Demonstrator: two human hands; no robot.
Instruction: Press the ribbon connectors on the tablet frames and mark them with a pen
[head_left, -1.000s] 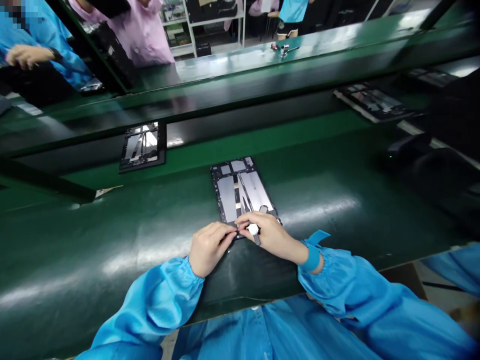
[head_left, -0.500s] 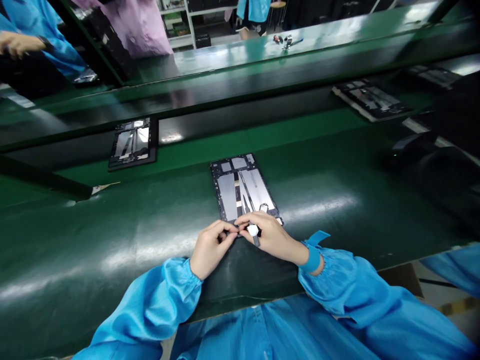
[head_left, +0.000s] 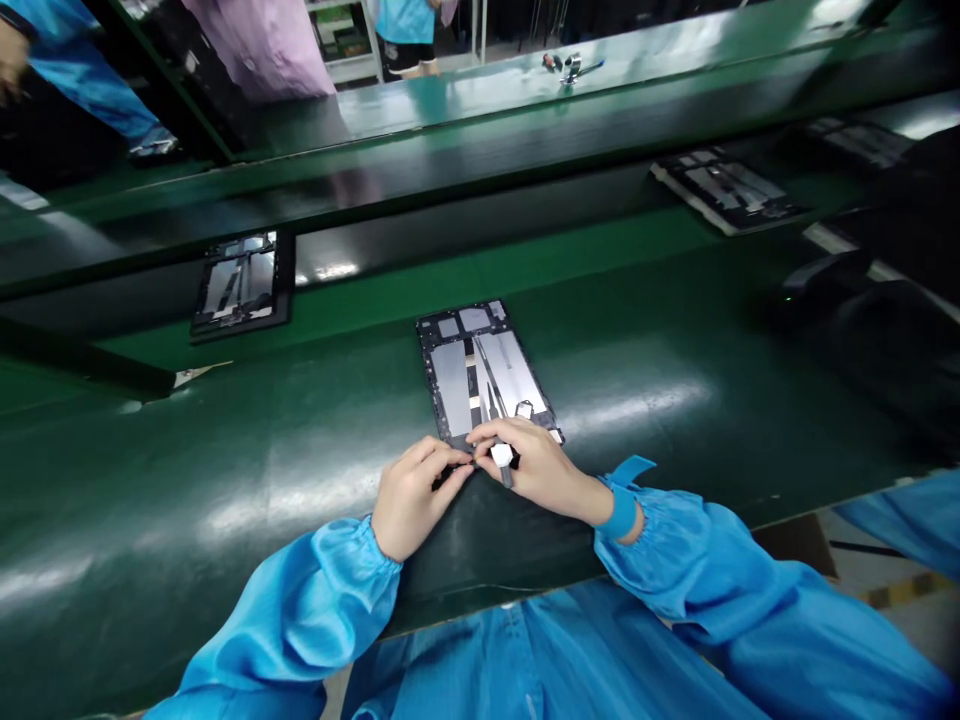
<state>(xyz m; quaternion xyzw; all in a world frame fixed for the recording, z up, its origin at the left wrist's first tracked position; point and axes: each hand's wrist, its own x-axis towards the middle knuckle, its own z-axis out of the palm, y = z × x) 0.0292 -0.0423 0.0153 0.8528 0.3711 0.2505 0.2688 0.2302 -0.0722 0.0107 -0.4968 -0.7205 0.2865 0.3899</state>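
My left hand [head_left: 412,500] bends so its thumb and fingers draw together at the near edge of the opened tablet [head_left: 510,365]; I cannot tell whether they pinch anything. My right hand [head_left: 536,472] curls around a white-and-grey piece [head_left: 502,457], its fingertips almost meeting the left ones there. The tablet lies on the green bench [head_left: 300,430] in front of me. Compared with a second ago, a gap shows between my left thumb and fingers, and another opened device [head_left: 240,282] sits farther left.
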